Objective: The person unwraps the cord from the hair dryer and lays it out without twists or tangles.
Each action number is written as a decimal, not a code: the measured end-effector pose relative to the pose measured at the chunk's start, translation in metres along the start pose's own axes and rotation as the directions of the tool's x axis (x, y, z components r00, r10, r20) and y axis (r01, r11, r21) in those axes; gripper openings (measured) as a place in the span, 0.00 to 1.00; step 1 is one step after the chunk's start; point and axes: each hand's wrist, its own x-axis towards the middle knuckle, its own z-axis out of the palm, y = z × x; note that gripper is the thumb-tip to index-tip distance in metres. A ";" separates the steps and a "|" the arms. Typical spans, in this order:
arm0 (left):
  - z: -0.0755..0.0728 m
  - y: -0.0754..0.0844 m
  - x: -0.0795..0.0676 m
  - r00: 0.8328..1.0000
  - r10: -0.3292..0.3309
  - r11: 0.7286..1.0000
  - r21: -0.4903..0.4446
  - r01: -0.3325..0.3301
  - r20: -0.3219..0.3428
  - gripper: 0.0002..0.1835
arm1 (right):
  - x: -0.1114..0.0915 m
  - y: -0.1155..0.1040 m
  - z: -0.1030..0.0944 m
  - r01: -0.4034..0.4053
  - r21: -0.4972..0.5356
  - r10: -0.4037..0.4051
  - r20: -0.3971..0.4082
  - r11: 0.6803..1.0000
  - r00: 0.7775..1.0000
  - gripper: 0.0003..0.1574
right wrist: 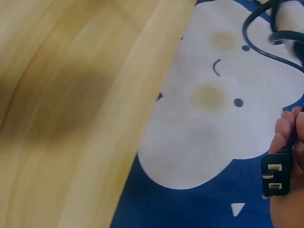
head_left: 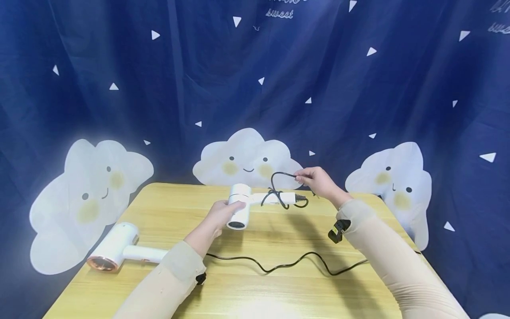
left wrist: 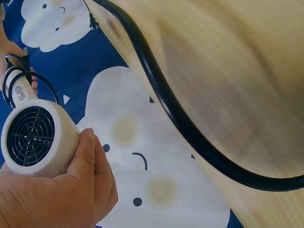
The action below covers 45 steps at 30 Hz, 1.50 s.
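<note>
My left hand (head_left: 220, 214) grips a white hair dryer (head_left: 240, 195) around its barrel, holding it over the far half of the table. In the left wrist view, the dryer's round black grille (left wrist: 31, 136) faces the camera. A black cord (head_left: 283, 173) loops around the handle, which points right. Up and to the right, my right hand (head_left: 317, 180) pinches the cord between thumb and fingers. The right wrist view shows that cord's black plug (right wrist: 276, 175) beside the fingers, its metal prongs toward the camera.
A second white hair dryer (head_left: 113, 248) with a copper-coloured rim lies at the table's left side. Its black cord (head_left: 279, 267) snakes rightward across the wooden table (head_left: 239, 292). A dark blue curtain (head_left: 223, 62) with printed clouds hangs behind the table.
</note>
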 end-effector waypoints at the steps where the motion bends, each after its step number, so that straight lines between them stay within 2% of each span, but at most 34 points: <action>1: 0.000 0.000 0.000 1.000 0.002 1.000 -0.002 -0.002 0.001 0.33 | -0.001 0.003 0.002 -0.010 0.002 0.010 0.004 1.000 1.000 0.12; 7: -0.001 -0.003 0.001 1.000 -0.003 1.000 0.002 0.003 0.000 0.34 | -0.006 0.017 0.011 -0.038 0.009 0.037 0.030 0.999 0.999 0.13; 14: -0.001 -0.002 0.001 1.000 0.013 1.000 -0.010 -0.013 -0.001 0.31 | -0.009 0.026 0.021 -0.006 -0.018 0.006 0.039 1.000 0.999 0.13; 21: -0.002 -0.002 -0.001 1.000 0.013 1.000 -0.010 -0.013 -0.006 0.32 | -0.014 0.033 0.031 -0.004 -0.035 0.006 0.059 0.999 0.998 0.11; 24: -0.003 -0.001 0.000 1.000 0.010 1.000 -0.007 -0.010 -0.009 0.32 | -0.017 0.035 0.035 0.015 -0.066 -0.011 0.064 0.998 0.998 0.11; 31: -0.003 -0.001 0.000 1.000 0.004 1.000 -0.011 -0.004 -0.010 0.32 | -0.025 0.037 0.041 0.074 -0.113 -0.062 0.100 0.991 0.993 0.18; 35: -0.004 -0.001 0.000 1.000 -0.004 1.000 -0.011 0.004 -0.011 0.33 | -0.027 0.036 0.043 0.047 -0.122 -0.032 0.126 0.991 0.991 0.12; 40: -0.004 -0.001 0.000 1.000 0.008 1.000 -0.012 -0.008 -0.019 0.32 | -0.030 0.035 0.046 -0.037 -0.144 0.059 0.153 0.989 0.986 0.07; 42: -0.004 -0.001 0.000 1.000 0.009 1.000 -0.012 -0.009 -0.023 0.32 | -0.031 0.034 0.048 -0.036 -0.157 0.064 0.174 0.987 0.983 0.07; 45: -0.005 -0.001 0.001 1.000 0.008 1.000 -0.010 -0.009 -0.028 0.32 | -0.033 0.032 0.051 0.033 -0.188 0.007 0.210 0.982 0.978 0.10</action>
